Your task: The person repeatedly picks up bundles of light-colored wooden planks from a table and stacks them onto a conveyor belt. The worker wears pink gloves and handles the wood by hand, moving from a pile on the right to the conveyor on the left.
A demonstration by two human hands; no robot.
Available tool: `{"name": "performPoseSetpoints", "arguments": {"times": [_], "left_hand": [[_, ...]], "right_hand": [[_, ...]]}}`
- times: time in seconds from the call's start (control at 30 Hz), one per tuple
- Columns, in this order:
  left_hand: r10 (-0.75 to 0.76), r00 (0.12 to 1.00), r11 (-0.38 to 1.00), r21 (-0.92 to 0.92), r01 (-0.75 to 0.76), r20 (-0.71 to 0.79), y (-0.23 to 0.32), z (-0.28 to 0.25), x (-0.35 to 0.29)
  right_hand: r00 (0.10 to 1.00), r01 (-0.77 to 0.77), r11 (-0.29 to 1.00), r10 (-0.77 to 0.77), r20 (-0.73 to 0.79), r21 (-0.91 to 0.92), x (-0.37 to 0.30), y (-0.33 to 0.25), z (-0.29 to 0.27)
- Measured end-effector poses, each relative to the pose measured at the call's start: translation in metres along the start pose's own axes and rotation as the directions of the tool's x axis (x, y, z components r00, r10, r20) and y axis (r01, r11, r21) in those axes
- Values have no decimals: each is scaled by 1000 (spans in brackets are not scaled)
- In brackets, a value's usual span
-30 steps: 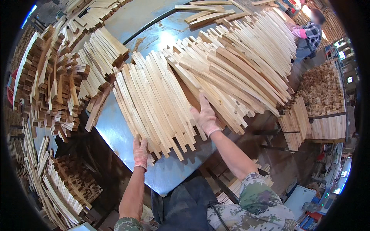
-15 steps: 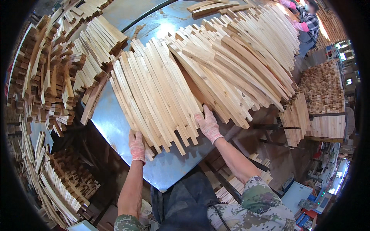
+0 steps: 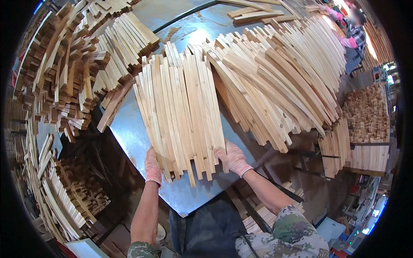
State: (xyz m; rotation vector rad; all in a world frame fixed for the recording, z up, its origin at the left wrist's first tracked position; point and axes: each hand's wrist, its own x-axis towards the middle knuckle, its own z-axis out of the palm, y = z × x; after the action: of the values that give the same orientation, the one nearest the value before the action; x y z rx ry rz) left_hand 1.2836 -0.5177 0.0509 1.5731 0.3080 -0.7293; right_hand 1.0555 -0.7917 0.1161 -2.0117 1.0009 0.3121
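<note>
Bracketing wooden sticks (image 3: 185, 116) on a metal bench (image 3: 183, 198), left hand (image 3: 152, 167) and right hand (image 3: 233, 160) hold the row's edges in a closed grip, apparently to contain loose pieces.

"Where does the head camera look from?"
"The wearer's head, left of two fisheyes, facing down and forward across the counter (image 3: 183, 200)"
"How near?"
"Near enough that both forearms (image 3: 145, 210) rise from the lower edge below the hands (image 3: 233, 160)"

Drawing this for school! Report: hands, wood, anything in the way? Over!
Pinkish-gloved left hand, right hand flank long pale wooden strips. Ends uneven, bluish metal table beneath. Fanned pale wooden pile rightward; nothing blocking seen.
</note>
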Motion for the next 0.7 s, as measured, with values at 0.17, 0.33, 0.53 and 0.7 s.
{"name": "performPoseSetpoints", "arguments": {"times": [0.17,0.33,0.53,0.7], "left_hand": [[157,986,968,190,-165,54,19,-6,18],[225,972,951,198,-235,75,42,11,41],[260,963,966,-26,-258,73,38,28,72],[153,983,980,-140,-138,101,38,31,47]], "right_hand": [[996,66,998,-66,-54,-2,20,-1,-17],[885,307,930,-201,-420,201,63,20,-19],[962,271,585,-175,-208,764,154,-10,2],[970,134,284,-234,-67,949,149,9,24]]}}
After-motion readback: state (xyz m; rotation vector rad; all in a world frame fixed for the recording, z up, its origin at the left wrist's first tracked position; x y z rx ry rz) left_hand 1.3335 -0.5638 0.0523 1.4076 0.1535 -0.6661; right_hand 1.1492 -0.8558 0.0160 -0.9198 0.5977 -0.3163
